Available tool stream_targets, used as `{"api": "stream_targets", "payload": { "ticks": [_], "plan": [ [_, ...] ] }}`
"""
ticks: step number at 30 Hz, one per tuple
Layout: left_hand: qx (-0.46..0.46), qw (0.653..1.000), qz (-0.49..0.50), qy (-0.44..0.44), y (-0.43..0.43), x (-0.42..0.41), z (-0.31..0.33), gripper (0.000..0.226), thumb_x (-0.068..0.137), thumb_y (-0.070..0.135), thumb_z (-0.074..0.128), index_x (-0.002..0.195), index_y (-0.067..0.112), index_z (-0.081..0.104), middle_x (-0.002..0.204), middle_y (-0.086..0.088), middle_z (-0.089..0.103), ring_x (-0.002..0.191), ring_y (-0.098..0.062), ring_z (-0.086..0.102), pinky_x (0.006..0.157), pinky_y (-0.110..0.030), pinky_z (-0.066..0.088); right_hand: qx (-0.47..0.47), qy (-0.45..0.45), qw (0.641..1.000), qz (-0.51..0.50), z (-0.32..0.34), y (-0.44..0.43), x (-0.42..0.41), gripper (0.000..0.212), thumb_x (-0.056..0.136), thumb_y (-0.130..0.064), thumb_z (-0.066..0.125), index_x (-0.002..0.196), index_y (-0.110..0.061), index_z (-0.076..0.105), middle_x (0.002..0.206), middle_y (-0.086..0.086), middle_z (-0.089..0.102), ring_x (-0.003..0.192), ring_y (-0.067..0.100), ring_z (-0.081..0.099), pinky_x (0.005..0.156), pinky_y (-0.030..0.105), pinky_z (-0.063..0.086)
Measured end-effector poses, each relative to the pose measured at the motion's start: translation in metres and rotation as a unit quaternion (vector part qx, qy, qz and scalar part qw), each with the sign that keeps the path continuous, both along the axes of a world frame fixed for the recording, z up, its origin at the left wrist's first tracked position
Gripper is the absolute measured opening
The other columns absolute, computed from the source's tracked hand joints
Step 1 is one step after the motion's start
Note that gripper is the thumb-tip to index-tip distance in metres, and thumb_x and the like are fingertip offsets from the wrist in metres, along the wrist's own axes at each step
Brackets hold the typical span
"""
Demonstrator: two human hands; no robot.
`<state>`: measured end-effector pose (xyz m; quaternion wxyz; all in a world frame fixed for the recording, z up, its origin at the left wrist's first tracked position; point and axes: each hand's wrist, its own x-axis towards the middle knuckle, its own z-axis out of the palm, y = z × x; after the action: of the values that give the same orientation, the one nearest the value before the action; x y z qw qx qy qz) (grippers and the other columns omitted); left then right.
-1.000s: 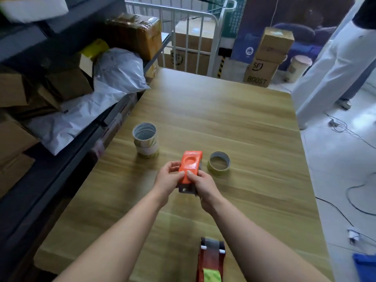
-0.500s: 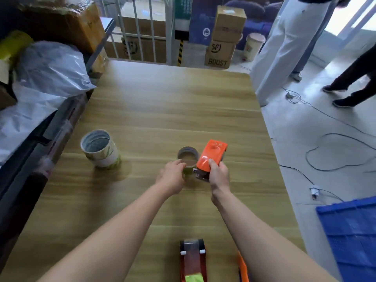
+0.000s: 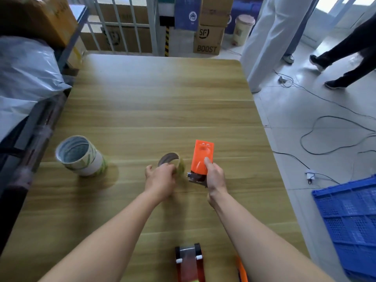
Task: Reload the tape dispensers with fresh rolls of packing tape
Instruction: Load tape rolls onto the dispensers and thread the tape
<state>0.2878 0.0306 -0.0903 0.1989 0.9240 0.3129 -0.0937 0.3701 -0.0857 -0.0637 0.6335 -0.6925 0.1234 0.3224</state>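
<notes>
The left hand [image 3: 160,178] — clasped with the right on the orange plastic tape dispenser [image 3: 200,160] a second ago — now closes its grip on the small roll of clear packing tape [image 3: 173,162], tipping it up off the wooden tabletop [image 3: 154,102]. The right hand [image 3: 215,177] keeps the dispenser clenched just beside it. Loading looks imminent. A stack of fresh rolls [image 3: 80,156] waits to the left; a red dispenser [image 3: 188,261] sits at the near edge.

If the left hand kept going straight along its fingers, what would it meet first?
It already meets it: the left hand closes on the small near-empty tape roll. Beyond that lies bare wooden table, apparently.
</notes>
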Motion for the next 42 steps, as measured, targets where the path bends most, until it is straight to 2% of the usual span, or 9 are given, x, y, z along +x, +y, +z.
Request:
{"api": "stream_targets", "payload": {
  "ticks": [4,10,15,18,21,25,29,35,42],
  "plan": [
    [-0.101,0.976,0.091,-0.169,0.0,-0.005,0.021,0.031,0.093,0.018,0.051,0.065,0.022,0.036,0.066,0.008,0.05,0.074,-0.024,0.048,0.1,-0.041,0.03,0.002,-0.007,1.0,0.014,0.004,0.009,-0.004,0.033,0.096,-0.037,0.053,0.081,-0.011,0.065,0.083,0.016,0.067,0.075,0.032,0.064,0.076,0.05,0.056],
    [-0.239,0.912,0.115,-0.313,0.001,-0.02,0.045,0.008,0.092,0.01,0.055,0.086,0.006,0.059,0.088,-0.005,0.055,0.084,-0.022,0.053,0.076,-0.033,0.042,0.079,0.003,0.996,0.037,0.018,0.018,-0.01,0.026,0.097,-0.024,0.047,0.081,-0.011,0.064,0.069,0.007,0.064,0.047,0.014,0.061,0.041,0.017,0.046],
    [-0.293,0.882,0.161,-0.332,0.01,-0.033,0.068,0.011,0.092,0.015,0.052,0.096,0.009,0.061,0.097,-0.014,0.065,0.088,-0.022,0.058,0.083,-0.041,0.045,0.169,0.045,0.98,0.096,0.036,0.023,-0.025,0.024,0.067,-0.014,0.048,0.089,-0.011,0.059,0.076,0.007,0.062,0.063,0.018,0.058,0.053,0.023,0.049],
    [-0.298,0.871,0.187,-0.342,0.017,-0.041,0.081,0.011,0.094,0.014,0.051,0.093,0.011,0.061,0.088,-0.006,0.066,0.081,-0.018,0.058,0.079,-0.039,0.047,0.19,0.019,0.971,0.14,0.046,0.025,-0.03,0.021,0.077,-0.002,0.056,0.097,-0.006,0.062,0.081,0.006,0.067,0.07,0.019,0.062,0.06,0.025,0.054],
    [-0.32,0.851,0.206,-0.363,0.021,-0.049,0.093,0.013,0.096,0.011,0.049,0.094,0.014,0.062,0.086,0.0,0.067,0.08,-0.015,0.059,0.08,-0.038,0.048,0.213,0.002,0.965,0.152,0.057,0.026,-0.035,0.032,0.089,-0.019,0.061,0.113,0.002,0.058,0.091,0.011,0.07,0.072,0.018,0.069,0.065,0.028,0.058],
    [-0.355,0.838,0.205,-0.36,0.014,-0.057,0.114,0.018,0.096,0.009,0.048,0.09,0.019,0.061,0.082,0.005,0.065,0.075,-0.009,0.058,0.071,-0.022,0.046,0.194,-0.03,0.971,0.139,0.073,0.028,-0.045,0.08,0.054,-0.067,0.073,0.102,-0.003,0.069,0.089,0.011,0.075,0.073,0.023,0.071,0.066,0.038,0.061],
    [-0.388,0.829,0.199,-0.351,0.009,-0.067,0.131,0.015,0.096,0.011,0.049,0.094,0.011,0.064,0.09,-0.008,0.067,0.081,-0.018,0.058,0.077,-0.033,0.047,0.158,-0.041,0.981,0.107,0.091,0.033,-0.054,0.107,0.043,-0.095,0.052,0.109,-0.014,0.073,0.105,0.011,0.075,0.096,0.031,0.072,0.087,0.051,0.056],
    [-0.465,0.783,0.185,-0.369,0.007,-0.08,0.155,0.015,0.094,0.011,0.052,0.101,0.01,0.065,0.103,-0.012,0.067,0.092,-0.022,0.061,0.078,-0.032,0.051,0.127,-0.087,0.984,0.087,0.114,0.033,-0.064,0.083,0.07,-0.082,0.035,0.102,-0.014,0.072,0.094,0.009,0.077,0.084,0.027,0.074,0.067,0.036,0.06],
    [-0.343,0.848,0.175,-0.364,0.015,-0.084,0.16,0.038,0.075,0.028,0.077,0.105,0.021,0.057,0.121,-0.003,0.05,0.115,-0.016,0.047,0.091,-0.032,0.045,0.145,-0.123,0.979,0.077,0.134,0.033,-0.08,0.085,0.066,-0.089,0.04,0.103,-0.02,0.074,0.099,0.011,0.076,0.092,0.033,0.072,0.085,0.058,0.055]
  ]
}}
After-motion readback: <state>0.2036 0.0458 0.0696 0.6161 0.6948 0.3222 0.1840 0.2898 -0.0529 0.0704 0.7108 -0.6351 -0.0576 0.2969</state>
